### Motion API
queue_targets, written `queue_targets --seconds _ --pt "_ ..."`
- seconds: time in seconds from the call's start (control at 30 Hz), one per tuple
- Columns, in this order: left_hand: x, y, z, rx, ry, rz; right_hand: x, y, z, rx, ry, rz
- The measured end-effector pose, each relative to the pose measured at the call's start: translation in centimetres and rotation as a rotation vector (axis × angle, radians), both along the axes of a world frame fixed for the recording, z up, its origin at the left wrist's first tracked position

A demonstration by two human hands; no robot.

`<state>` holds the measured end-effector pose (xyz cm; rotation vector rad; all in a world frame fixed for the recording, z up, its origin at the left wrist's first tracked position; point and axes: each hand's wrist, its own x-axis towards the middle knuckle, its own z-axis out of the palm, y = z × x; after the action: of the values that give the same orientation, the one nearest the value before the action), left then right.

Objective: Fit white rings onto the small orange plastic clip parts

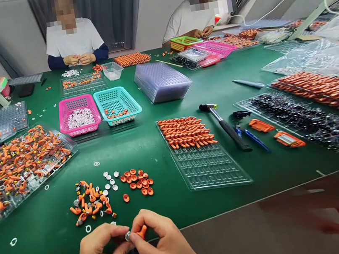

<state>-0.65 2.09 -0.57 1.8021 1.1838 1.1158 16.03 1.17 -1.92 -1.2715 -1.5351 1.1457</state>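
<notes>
Near the table's front edge my two hands meet. My right hand (pixel 160 236) pinches an orange earphone shell (pixel 143 232) with a short stem. My left hand (pixel 103 251) closes thumb and finger on a small round silver part (pixel 127 236) at the shell's end; whether the two are joined I cannot tell. Just beyond lies a loose pile of orange earphone shells (pixel 96 206), some with gold or silver bits. Beside it are several small white discs (pixel 110 181) and several orange round caps (pixel 139 184). A white ring (pixel 88 228) rests close to my left hand.
A partly filled clear tray (pixel 210 165) sits right of centre, near a hammer (pixel 225 125) and a blue pen-like tool (pixel 257 141). Pink (pixel 81 131) and turquoise baskets (pixel 120 119) stand farther back. Left is a heaped tray (pixel 65 153). Two people (pixel 75 39) sit opposite.
</notes>
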Motion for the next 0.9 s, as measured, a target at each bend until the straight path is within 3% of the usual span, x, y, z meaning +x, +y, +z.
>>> queue_targets --seconds 0.5,0.73,0.9 --pt "-0.1 -0.4 0.2 0.056 0.065 -0.006 0.0 -0.1 0.2 -0.024 0.003 0.028" --pt "-1.0 -1.4 -0.4 0.143 0.164 -0.032 0.3 -0.1 0.3 -0.082 0.138 0.051" --pt "-0.8 -1.5 0.1 0.271 0.201 -0.030 0.5 -0.2 0.5 -0.095 0.231 0.128"
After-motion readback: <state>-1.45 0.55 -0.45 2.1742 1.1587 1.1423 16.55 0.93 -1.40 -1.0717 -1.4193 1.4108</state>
